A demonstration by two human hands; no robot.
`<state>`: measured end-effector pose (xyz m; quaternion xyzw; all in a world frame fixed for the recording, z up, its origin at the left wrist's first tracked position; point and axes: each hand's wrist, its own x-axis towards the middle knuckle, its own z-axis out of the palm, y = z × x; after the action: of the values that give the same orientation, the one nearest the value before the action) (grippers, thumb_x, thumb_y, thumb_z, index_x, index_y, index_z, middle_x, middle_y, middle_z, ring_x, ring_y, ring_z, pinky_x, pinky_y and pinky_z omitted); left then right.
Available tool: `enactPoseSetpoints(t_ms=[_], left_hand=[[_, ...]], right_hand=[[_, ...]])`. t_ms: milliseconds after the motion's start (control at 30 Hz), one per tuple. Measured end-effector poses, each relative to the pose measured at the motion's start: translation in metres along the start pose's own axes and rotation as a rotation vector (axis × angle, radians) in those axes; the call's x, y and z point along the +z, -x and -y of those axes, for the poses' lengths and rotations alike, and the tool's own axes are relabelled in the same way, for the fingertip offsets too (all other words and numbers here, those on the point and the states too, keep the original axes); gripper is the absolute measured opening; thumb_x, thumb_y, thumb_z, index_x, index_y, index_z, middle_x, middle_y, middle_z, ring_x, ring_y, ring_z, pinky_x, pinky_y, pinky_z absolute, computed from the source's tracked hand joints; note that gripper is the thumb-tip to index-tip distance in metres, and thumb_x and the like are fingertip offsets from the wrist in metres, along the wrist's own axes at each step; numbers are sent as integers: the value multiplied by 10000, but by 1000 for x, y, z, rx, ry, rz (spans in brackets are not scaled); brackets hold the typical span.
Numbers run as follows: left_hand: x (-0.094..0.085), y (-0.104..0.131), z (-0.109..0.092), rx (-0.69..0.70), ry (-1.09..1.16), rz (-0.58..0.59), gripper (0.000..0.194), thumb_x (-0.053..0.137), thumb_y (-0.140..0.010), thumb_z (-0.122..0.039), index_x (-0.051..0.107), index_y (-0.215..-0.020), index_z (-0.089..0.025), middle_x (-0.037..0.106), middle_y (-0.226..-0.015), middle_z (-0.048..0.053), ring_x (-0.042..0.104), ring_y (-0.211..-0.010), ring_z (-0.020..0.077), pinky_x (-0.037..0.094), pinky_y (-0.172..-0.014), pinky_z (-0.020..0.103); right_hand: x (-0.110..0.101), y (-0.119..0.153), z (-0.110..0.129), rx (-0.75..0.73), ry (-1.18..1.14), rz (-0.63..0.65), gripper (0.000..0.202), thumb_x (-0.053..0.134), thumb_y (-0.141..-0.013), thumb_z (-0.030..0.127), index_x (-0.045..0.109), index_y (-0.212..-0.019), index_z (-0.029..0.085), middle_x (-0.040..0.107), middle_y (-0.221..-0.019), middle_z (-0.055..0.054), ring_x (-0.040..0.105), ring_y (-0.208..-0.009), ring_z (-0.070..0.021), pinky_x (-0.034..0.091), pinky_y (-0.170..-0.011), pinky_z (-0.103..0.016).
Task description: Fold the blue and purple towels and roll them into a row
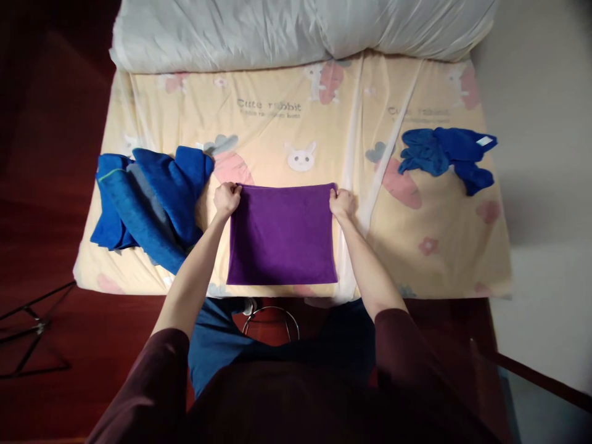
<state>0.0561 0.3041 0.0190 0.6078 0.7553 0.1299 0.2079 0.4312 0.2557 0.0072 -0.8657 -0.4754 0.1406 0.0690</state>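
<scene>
The purple cloth [283,237] lies flat on the bed [272,145], directly in front of the person, between the left hand [226,200] and the right hand [343,204] and extending from them back toward the body. Its long axis runs left to right, roughly parallel to the bed's near edge, and its near side lies just inside that edge. Neither hand is clearly nearer to its middle: each is at 1 of the 2 far corners, the left hand at the far left and the right hand at the far right. The grip is narrow on both sides, with fingers and thumb closed on the fabric at each corner; how many layers they pinch, I cannot tell. Relative to the grip, then, the cloth's corners are in the fingers, while its body spreads inward between the hands and nearer the person. The far edge looks nearly straight between the 2 hands. A rumpled blue pile [187,200] lies to the left, close to the left forearm, and a smaller blue bundle [462,150] lies well apart on the right. Pale bedding [259,34] stretches across the far side of the bed.
</scene>
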Motion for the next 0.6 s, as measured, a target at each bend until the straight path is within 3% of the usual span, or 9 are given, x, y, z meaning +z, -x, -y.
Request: enactPoseSetpoints(t_ms=[167, 267, 367, 467, 600], left_hand=[[5, 5, -3, 39, -16, -65, 331, 492, -1024, -399, 733, -1118, -192, 710, -1246, 168, 670, -1137, 332, 532, -983, 446], [7, 21, -10, 90, -6, -103, 396, 440, -1046, -393, 677, -1271, -170, 652, -1365, 202, 592, -1302, 367, 473, -1107, 529], [12, 44, -19, 307, -5, -110, 528, 437, -1041, -446, 573, -1466, -163, 500, -1587, 186, 381, -1528, 373, 306, -1259, 587], [24, 59, -21, 518, -1, 3, 664, 450, -1016, -535, 490, -1578, -185, 334, -1719, 111, 188, -1630, 336, 146, -1336, 562], [40, 51, -9, 480, 1, 26, 737, 393, -1021, -568, 399, -1645, -175, 251, -1749, 102, 124, -1647, 301, 75, -1350, 544]], right_hand=[[-4, 9, 2, 44, -5, -36, 407, 435, -1071, 419, 735, -1063, 144, 749, -1077, -201, 707, -1044, -311, 538, -920, -424], [-7, 24, 8, -12, -28, -116, 459, 361, -1082, 394, 655, -1289, 111, 717, -1202, -228, 670, -1167, -335, 530, -995, -495], [-3, 53, 21, -277, -15, -189, 576, 305, -1081, 399, 445, -1565, 119, 495, -1573, -237, 454, -1474, -367, 404, -1172, -618], [12, 80, 37, -574, 23, -52, 650, 328, -1069, 456, 318, -1665, 199, 223, -1761, -124, 155, -1634, -354, 196, -1294, -659], [36, 85, 46, -597, 24, 56, 692, 314, -1065, 533, 293, -1681, 220, 149, -1787, -71, 37, -1660, -338, 65, -1317, -678]])
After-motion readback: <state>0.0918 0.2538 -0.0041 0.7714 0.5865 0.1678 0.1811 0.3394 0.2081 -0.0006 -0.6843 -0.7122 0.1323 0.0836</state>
